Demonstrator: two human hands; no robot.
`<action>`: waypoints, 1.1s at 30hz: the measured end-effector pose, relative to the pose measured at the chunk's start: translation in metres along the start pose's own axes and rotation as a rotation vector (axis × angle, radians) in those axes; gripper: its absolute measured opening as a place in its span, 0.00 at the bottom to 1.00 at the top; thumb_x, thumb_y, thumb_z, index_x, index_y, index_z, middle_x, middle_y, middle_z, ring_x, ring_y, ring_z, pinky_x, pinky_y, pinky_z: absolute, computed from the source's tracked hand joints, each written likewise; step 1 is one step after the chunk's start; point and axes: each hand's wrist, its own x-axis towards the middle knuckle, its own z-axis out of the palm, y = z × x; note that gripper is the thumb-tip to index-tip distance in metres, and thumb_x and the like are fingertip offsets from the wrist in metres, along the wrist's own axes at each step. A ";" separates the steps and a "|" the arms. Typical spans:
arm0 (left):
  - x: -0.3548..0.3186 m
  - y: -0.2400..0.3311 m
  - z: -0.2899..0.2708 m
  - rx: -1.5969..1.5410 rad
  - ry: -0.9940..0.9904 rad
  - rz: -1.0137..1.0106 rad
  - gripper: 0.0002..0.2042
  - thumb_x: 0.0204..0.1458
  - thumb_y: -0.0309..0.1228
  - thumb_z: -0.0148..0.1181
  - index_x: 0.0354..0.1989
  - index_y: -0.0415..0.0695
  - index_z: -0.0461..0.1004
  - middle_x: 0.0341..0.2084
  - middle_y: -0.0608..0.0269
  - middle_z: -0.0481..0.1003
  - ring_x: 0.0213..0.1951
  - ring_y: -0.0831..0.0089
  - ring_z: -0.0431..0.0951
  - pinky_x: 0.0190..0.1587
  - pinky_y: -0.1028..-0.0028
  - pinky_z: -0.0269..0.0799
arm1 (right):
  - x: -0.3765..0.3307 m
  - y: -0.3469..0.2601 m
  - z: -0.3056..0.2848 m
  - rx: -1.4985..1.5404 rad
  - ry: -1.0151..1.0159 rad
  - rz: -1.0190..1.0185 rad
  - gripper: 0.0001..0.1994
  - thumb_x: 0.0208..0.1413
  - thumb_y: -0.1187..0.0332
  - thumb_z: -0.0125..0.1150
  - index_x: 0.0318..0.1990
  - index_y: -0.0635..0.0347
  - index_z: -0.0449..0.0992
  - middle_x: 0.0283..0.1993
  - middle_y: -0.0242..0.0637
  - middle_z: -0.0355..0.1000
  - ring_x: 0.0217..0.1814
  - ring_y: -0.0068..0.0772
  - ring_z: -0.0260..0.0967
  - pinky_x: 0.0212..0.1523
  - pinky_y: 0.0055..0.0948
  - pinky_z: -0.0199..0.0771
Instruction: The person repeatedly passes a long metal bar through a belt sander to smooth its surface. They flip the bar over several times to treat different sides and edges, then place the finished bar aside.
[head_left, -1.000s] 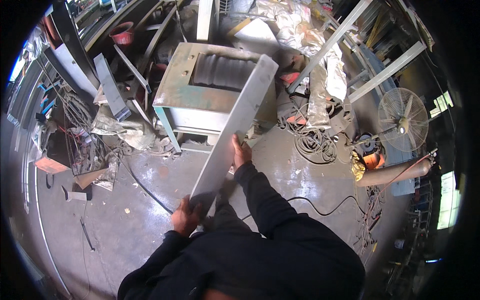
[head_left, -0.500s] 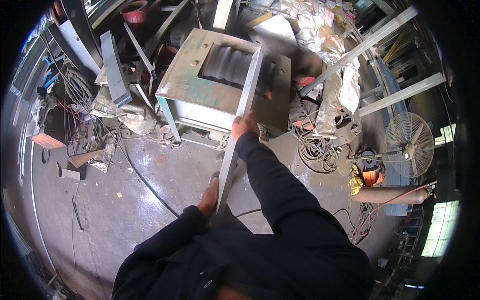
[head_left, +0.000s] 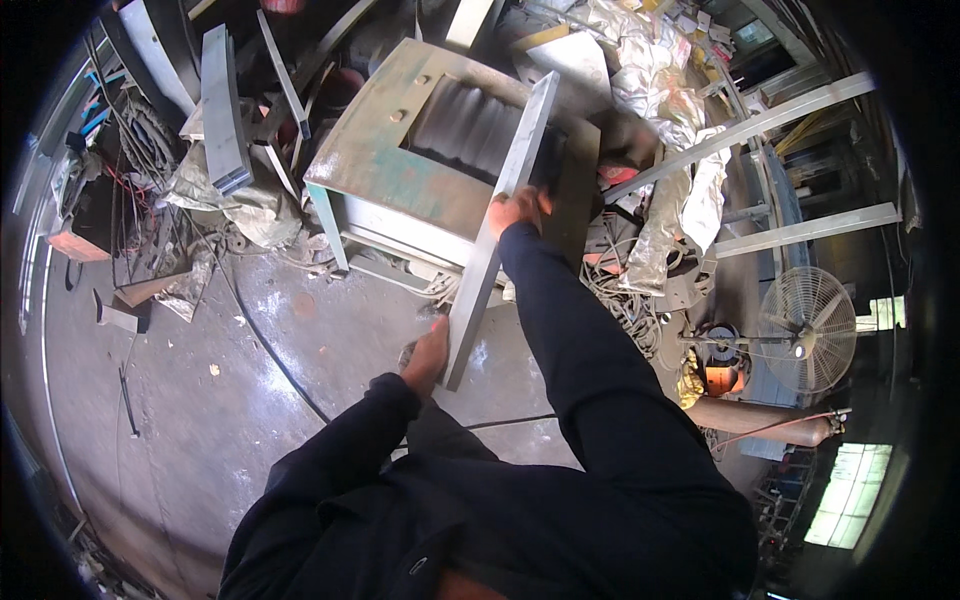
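Observation:
A long grey rectangular metal tube (head_left: 474, 290) slants across the middle, from near my body up over the machine's top. My right hand (head_left: 514, 212) wraps round it about halfway along. Closer to me, my left hand (head_left: 428, 357) grips its left side near the lower end, with the thumb along the side and the other fingers partly hidden. Beneath the far part of the tube is a worn, greenish box-shaped machine (head_left: 365, 135). A dark ribbed roller (head_left: 465, 130) shows through the opening in its top; the tube crosses over the opening's right part.
Two metal bars (head_left: 800, 232) jut in at the right, above a standing fan (head_left: 806, 330) and a gas cylinder (head_left: 762, 420). Tangled cables (head_left: 625, 315) lie right of the machine. Metal offcuts (head_left: 222, 110) are piled at the left. A black cable (head_left: 262, 335) crosses the floor.
Both hands and the tube have moved up and to the right in view, and the tube's near end is farther from my body. My view has shifted slightly too.

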 end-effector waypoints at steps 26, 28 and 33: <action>-0.103 -0.124 -0.112 0.105 -0.067 0.197 0.32 0.62 0.56 0.43 0.38 0.32 0.75 0.30 0.55 0.76 0.34 0.72 0.73 0.39 0.70 0.70 | -0.193 0.035 0.034 -0.023 0.069 0.007 0.22 0.56 0.65 0.56 0.50 0.76 0.62 0.50 0.59 0.72 0.52 0.53 0.72 0.53 0.39 0.72; -0.137 -0.122 -0.147 0.405 0.142 0.145 0.32 0.59 0.58 0.49 0.35 0.33 0.76 0.24 0.49 0.77 0.28 0.60 0.77 0.34 0.63 0.72 | -0.221 0.042 0.026 0.589 -0.235 0.138 0.24 0.53 0.64 0.62 0.50 0.76 0.66 0.49 0.52 0.74 0.48 0.51 0.74 0.52 0.39 0.73; -0.216 -0.097 -0.223 0.894 0.502 0.666 0.19 0.48 0.44 0.68 0.28 0.40 0.70 0.23 0.47 0.74 0.26 0.48 0.76 0.26 0.59 0.71 | -0.279 0.010 -0.018 1.271 -0.890 0.587 0.23 0.52 0.55 0.69 0.50 0.57 0.71 0.45 0.36 0.73 0.46 0.37 0.73 0.50 0.40 0.73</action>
